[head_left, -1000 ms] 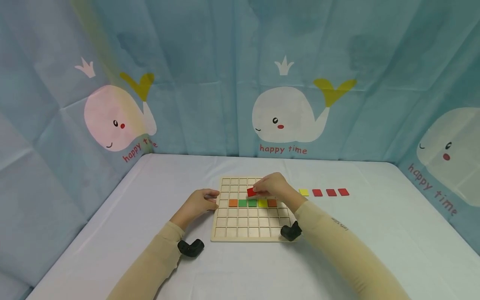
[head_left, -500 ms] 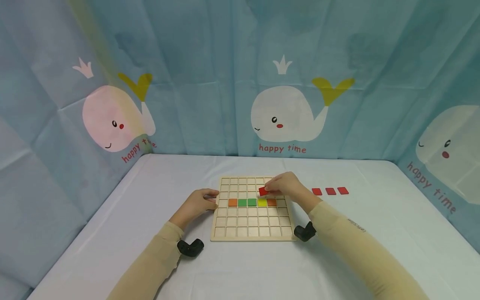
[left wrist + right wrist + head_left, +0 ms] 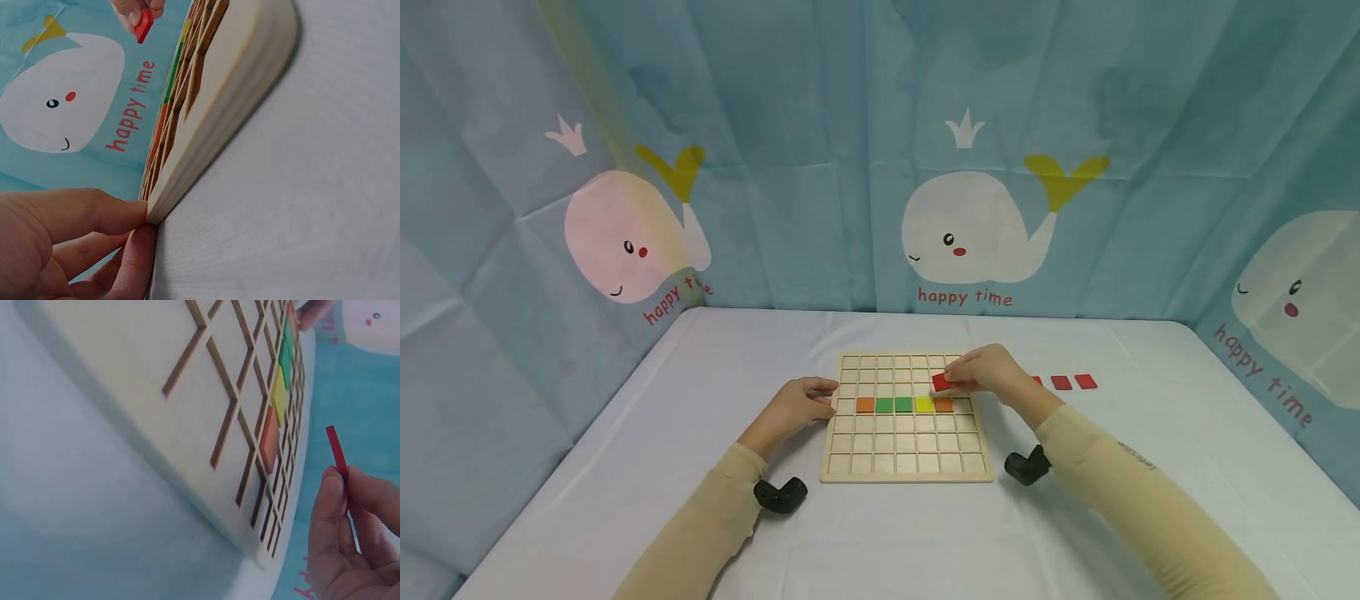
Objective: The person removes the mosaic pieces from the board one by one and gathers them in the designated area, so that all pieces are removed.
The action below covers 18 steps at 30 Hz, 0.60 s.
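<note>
My right hand (image 3: 996,375) pinches a small red square tile (image 3: 941,382) between thumb and fingers, held above the upper right part of a wooden grid board (image 3: 906,482). In the right wrist view the red tile (image 3: 336,450) points edge-on from the fingertips, apart from the board. My left hand (image 3: 790,412) holds the board's left edge; in the left wrist view, thumb and fingers (image 3: 94,212) meet at the rim. Across one row of the board lie an orange tile (image 3: 866,405), two green tiles (image 3: 894,405), a yellow tile (image 3: 923,405) and another orange tile (image 3: 943,405).
Red tiles (image 3: 1062,382) lie in a row on the white tablecloth (image 3: 880,542) right of the board, one partly hidden by the right wrist. A blue curtain (image 3: 775,233) printed with whales stands behind the table. Each sleeve bears a black wrist piece (image 3: 781,496).
My right hand has moved right over the board, carrying the red tile. It now hides the loose yellow tile seen earlier and part of one red tile. The left hand stays put.
</note>
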### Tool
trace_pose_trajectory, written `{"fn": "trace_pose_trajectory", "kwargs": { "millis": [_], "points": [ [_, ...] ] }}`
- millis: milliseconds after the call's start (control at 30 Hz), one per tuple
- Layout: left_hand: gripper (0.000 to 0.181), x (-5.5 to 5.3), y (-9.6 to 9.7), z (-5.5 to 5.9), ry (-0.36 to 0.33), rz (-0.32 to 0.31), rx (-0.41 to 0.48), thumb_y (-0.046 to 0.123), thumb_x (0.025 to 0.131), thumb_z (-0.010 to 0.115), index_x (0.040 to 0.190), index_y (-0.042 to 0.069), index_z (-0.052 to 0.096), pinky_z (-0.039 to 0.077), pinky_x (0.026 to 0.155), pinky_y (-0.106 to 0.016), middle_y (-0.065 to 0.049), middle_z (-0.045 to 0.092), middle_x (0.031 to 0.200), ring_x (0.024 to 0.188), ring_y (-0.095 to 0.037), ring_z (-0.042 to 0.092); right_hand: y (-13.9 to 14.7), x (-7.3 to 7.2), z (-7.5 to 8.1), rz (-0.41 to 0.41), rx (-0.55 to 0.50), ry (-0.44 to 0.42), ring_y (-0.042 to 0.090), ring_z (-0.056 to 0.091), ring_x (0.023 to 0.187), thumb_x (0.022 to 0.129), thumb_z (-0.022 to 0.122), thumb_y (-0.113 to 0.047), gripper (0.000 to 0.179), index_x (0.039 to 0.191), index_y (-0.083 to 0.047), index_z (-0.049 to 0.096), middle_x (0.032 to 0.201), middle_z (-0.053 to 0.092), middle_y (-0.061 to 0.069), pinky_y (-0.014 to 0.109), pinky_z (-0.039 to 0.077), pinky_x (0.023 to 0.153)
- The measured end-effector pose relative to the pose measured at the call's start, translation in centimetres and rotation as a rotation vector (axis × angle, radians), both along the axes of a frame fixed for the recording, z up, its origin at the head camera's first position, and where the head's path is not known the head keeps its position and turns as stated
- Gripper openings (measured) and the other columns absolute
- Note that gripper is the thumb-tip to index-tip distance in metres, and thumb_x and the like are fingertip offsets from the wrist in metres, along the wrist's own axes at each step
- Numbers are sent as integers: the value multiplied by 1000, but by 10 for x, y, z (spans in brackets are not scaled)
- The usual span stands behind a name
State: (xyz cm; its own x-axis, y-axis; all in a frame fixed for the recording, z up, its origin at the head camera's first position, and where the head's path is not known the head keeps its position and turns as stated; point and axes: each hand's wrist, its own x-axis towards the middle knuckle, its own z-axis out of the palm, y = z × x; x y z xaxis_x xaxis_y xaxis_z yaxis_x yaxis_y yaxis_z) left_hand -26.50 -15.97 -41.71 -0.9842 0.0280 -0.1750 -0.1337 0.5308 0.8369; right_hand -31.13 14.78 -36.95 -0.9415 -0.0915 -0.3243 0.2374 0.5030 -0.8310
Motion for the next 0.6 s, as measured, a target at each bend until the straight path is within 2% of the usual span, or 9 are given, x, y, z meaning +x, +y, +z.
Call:
{"fn": "trace_pose_trajectory", "kwargs": {
  "millis": [233,500,600],
  "points": [
    [49,0,0,1,4,2,-6,2,84,70,132,3,62,52,78,-29,-18,61,131,104,-23,59,13,-1,3,-16,41,-6,8,67,78,90,73,-21,29,113,-3,74,112,74,11,24,57,81],
    [50,-2,-1,-1,0,3,6,1,83,70,133,3,62,52,79,-28,-18,61,132,105,-24,59,30,1,6,-21,-7,-7,5,68,74,90,73,-17,33,117,2,71,102,76,7,23,58,77],
    [50,-1,0,-1,-4,7,7,1,83,70,132,3,62,52,79,-28,-18,61,132,105,-24,59,36,3,6,-22,-8,-11,5,68,74,90,73,-17,35,118,4,70,101,76,7,25,59,80]
  ]
}}
